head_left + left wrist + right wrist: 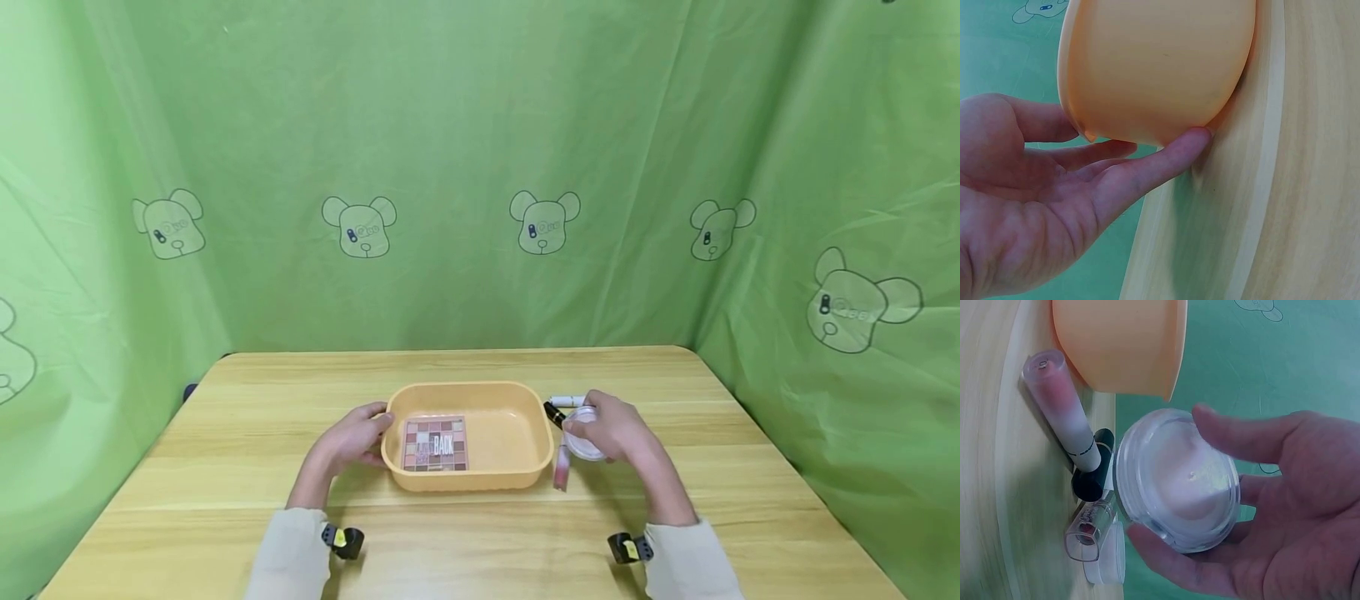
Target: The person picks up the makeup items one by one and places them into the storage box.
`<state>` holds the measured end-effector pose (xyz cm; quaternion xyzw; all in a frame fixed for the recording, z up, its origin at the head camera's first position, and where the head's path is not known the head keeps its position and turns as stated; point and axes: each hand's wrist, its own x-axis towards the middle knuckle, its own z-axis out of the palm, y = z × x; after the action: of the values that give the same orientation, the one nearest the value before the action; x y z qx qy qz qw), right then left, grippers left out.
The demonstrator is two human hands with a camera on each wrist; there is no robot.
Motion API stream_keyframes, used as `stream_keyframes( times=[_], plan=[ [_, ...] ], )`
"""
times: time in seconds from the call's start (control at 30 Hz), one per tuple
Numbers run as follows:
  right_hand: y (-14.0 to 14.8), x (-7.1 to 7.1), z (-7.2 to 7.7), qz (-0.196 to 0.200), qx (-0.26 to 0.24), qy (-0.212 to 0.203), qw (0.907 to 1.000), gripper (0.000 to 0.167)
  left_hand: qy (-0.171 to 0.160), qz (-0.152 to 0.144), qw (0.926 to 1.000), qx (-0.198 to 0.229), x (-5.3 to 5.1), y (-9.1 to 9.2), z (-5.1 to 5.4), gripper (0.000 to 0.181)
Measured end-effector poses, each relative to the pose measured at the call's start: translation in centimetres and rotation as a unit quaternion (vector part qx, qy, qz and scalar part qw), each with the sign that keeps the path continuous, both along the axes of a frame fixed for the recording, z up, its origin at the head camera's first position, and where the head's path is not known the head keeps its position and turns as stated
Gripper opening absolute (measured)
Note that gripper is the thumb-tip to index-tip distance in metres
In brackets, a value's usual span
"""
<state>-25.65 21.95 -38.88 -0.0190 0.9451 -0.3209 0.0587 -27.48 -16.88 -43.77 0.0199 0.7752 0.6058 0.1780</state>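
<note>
My left hand [358,435] rests at the left end of a shallow orange plastic basin [468,481]. In the left wrist view its fairly straight fingers touch the basin's end wall and rim. An eyeshadow palette [435,444], a grid of pink and brown squares, lies flat in the basin's left half. Just right of the basin, my right hand [617,427] holds a round, clear powder case [1175,481] between thumb and fingers. The case is tilted, its pale disc showing through the transparent plastic.
Beside the basin's right end lie a pink-and-white lip tube [1060,409], a black tube [555,414] and a white tube [567,401]. A clear-capped lipstick [1089,531] shows in the right wrist view. Green curtains [450,167] surround the wooden table [480,542].
</note>
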Motion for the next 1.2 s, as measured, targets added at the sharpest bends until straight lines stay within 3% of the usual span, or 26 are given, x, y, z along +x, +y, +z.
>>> stream_keyframes(
  times=[0.2,0.33,0.67,0.9,1.2],
  plan=[
    [0.0,-0.1,0.0,0.005,0.007,0.022,0.9997,0.025,-0.002,0.010,1.0000,0.000,0.0,0.1,-0.1,0.053],
    [-0.1,-0.2,0.1,-0.004,0.007,0.038,0.9992,0.030,0.001,0.007,1.0000,0.000,0.1,0.0,-0.1,0.054],
    [-0.3,-0.5,0.1,-0.030,-0.042,0.048,0.9975,0.044,0.000,0.004,1.0000,-0.002,-0.1,0.0,-0.1,0.053],
    [-0.7,-0.6,0.3,-0.062,-0.083,0.057,0.9930,0.045,0.000,0.001,1.0000,0.000,-0.2,0.0,-0.2,0.053],
    [-1.5,-0.4,0.8,-0.068,-0.095,0.079,0.9900,0.042,-0.001,0.007,1.0000,0.000,0.1,0.0,-0.1,0.053]
  ],
)
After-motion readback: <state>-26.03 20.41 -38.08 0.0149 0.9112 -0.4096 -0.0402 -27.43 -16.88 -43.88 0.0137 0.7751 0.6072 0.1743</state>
